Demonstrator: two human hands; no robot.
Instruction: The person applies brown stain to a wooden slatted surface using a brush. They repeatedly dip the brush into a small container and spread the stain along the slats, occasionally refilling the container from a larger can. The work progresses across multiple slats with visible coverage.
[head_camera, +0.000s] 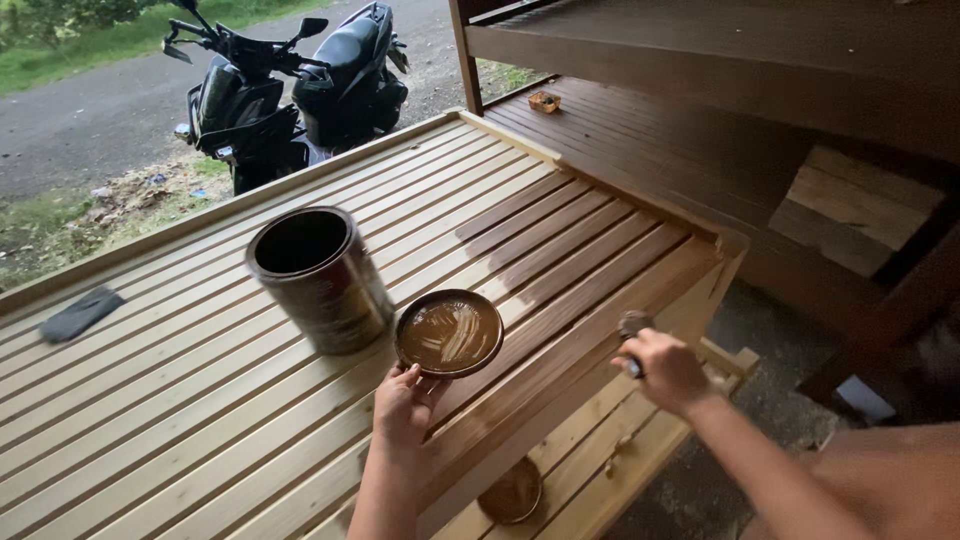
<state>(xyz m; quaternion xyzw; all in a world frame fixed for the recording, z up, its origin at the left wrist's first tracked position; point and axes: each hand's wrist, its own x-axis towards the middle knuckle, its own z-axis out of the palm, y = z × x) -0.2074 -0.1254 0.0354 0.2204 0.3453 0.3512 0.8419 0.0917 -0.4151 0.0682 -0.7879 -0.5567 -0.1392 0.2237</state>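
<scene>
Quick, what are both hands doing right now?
Left hand: fingers pinching the edge of the round lid smeared with brown stain.
Right hand: closed around a brush at the slatted bench edge.

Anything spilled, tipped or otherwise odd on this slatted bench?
Nothing spilled. The open can looks tilted and blurred, though whether it is tipping cannot be told. The left hand holds the stain-smeared lid at its near edge; the right hand grips a brush at the bench's half-stained end.
</scene>
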